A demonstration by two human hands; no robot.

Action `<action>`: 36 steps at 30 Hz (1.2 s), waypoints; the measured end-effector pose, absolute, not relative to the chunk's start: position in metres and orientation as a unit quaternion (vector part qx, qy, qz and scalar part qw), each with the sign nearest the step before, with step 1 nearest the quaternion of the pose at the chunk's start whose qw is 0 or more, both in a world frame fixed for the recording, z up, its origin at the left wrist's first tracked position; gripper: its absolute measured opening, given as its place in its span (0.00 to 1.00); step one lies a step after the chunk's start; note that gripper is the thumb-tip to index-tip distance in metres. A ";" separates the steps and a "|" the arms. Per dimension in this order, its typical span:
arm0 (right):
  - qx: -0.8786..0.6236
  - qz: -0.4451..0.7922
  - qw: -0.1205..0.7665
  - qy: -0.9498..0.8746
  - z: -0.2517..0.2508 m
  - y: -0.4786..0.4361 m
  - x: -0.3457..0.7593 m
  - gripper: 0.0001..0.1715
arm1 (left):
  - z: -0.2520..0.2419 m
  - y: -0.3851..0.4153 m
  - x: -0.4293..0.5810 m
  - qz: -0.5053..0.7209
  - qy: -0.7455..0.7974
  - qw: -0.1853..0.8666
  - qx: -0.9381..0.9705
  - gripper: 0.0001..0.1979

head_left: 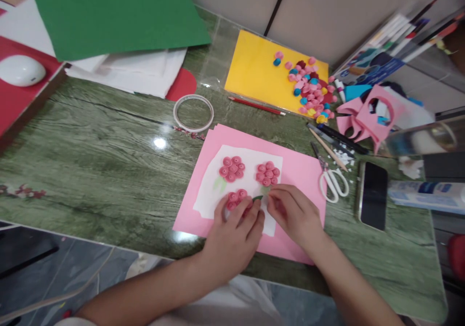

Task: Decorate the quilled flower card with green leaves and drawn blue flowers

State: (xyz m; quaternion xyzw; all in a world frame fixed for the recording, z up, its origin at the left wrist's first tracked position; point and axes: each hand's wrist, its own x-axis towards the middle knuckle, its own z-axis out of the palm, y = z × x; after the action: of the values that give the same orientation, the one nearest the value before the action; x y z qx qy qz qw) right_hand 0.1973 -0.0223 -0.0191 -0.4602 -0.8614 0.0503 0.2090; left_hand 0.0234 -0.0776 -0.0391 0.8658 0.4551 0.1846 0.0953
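Note:
My left hand (234, 236) lies with fingers apart on a white sheet (209, 195), over the lower pink coiled-paper flower (236, 198) and partly hiding it. My right hand (296, 214) is closed in a pinch just right of it, low over the sheet; what its fingertips hold is too small to make out. Between the two hands shows a small dark green paper leaf (257, 198). Two more pink flowers sit on the sheet, one upper left (232, 168) and one upper right (268, 173). Pink card (301, 161) lies underneath.
White-handled scissors (332, 183), a phone (373, 195) and pens lie to the right. Behind are a tape roll (193, 113), a red pencil (256, 105) and a yellow sheet (250, 69) bearing several small paper coils (314, 91). Green paper (119, 16) is at back left.

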 end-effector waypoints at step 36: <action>-0.427 0.055 0.202 -0.880 -0.020 -0.020 0.213 0.05 | -0.017 -0.052 0.017 0.110 0.412 0.122 0.896 0.17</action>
State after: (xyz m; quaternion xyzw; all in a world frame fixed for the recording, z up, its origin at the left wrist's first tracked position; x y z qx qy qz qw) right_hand 0.2129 -0.0203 -0.0198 -0.4271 -0.8795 0.0551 0.2023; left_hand 0.0171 -0.0521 -0.0168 0.8965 0.4116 0.1105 0.1216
